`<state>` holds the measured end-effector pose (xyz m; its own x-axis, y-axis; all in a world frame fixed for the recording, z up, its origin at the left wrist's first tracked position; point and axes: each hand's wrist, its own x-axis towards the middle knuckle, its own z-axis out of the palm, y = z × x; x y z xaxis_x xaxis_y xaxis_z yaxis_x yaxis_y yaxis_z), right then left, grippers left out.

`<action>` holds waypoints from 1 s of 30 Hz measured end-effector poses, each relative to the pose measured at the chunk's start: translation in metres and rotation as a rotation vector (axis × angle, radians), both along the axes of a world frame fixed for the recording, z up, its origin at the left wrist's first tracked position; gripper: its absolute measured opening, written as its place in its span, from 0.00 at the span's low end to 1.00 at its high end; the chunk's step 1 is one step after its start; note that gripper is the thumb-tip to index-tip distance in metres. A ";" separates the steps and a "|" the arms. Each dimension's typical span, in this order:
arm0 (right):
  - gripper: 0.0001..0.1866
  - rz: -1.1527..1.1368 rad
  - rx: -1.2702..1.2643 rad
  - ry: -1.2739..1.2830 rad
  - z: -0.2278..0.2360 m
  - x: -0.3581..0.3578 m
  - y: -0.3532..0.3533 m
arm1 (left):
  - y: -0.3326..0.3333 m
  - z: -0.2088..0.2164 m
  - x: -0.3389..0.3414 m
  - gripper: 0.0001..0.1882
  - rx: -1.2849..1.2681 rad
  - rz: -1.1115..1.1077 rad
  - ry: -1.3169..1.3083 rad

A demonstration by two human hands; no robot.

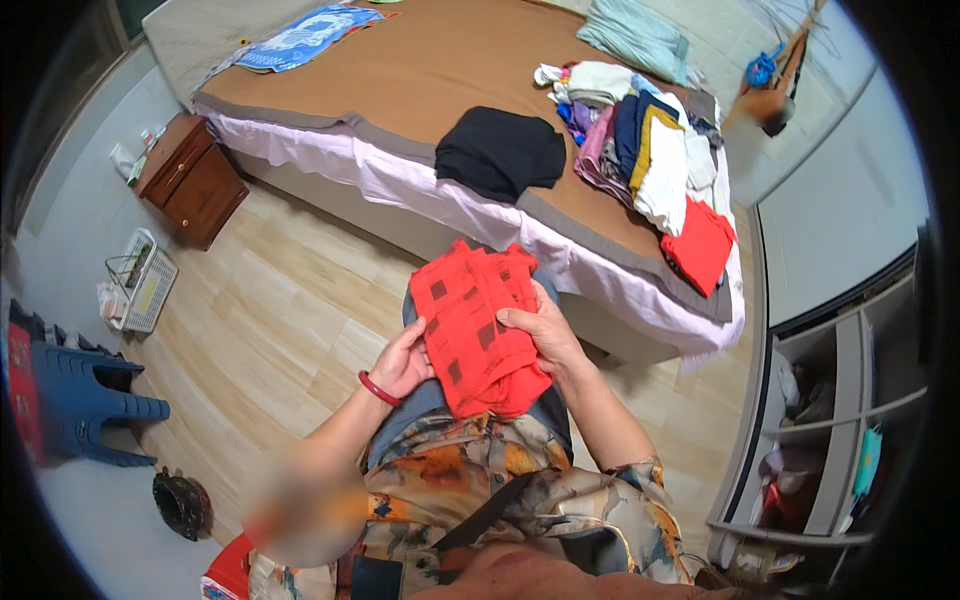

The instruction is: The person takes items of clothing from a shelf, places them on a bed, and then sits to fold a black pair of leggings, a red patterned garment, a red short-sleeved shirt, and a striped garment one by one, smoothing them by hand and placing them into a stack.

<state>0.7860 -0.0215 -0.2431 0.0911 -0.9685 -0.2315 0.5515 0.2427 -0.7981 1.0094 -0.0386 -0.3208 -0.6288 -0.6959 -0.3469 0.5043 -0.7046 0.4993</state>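
Note:
A red folded cloth garment with dark square patches lies over my lap, between my two hands. My left hand holds its left edge, thumb on the upper side and the other fingers partly hidden beneath. On the opposite side my right hand grips the right edge, with the thumb pressed on top. Ahead on the bed, near its front edge, rests a folded black garment. To the right of that is a spread of clothes in white, navy, mustard and purple, with a plain red garment at its near end.
The bed has a brown cover and a pale pink skirt. A wooden nightstand, a white basket and blue stools line the left wall. An open grey shelf unit stands at the right.

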 end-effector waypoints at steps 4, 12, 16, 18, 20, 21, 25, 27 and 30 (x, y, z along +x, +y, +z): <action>0.31 0.036 -0.069 0.012 0.031 0.016 -0.007 | 0.031 0.008 -0.028 0.32 0.091 0.117 0.482; 0.21 0.160 0.110 -0.089 0.028 0.009 -0.021 | 0.032 0.025 -0.006 0.31 0.152 0.069 0.394; 0.19 0.215 0.224 -0.169 0.002 0.016 -0.027 | 0.024 0.043 0.017 0.31 0.094 0.101 0.271; 0.18 0.224 0.293 -0.178 -0.007 0.021 -0.036 | 0.006 0.059 0.031 0.28 0.109 0.101 0.221; 0.17 0.255 0.306 -0.151 -0.009 0.025 -0.054 | -0.022 0.075 0.045 0.27 0.055 0.100 0.123; 0.16 0.272 0.289 -0.144 -0.006 0.028 -0.069 | -0.042 0.082 0.050 0.26 -0.008 0.099 0.094; 0.17 0.231 0.084 -0.111 0.051 0.056 -0.149 | -0.142 0.135 0.066 0.28 -0.320 0.108 -0.058; 0.18 0.173 -0.159 -0.055 0.077 0.059 -0.203 | -0.201 0.172 0.067 0.29 -0.545 0.097 -0.088; 0.24 0.117 -0.470 0.041 0.104 0.051 -0.284 | -0.284 0.213 0.068 0.28 -0.812 0.177 -0.173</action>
<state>0.8374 -0.3056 -0.1388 0.2058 -0.9529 0.2226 0.5079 -0.0904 -0.8566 1.0770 -0.3224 -0.1073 -0.4714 -0.8537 0.2215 0.4428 -0.0118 0.8965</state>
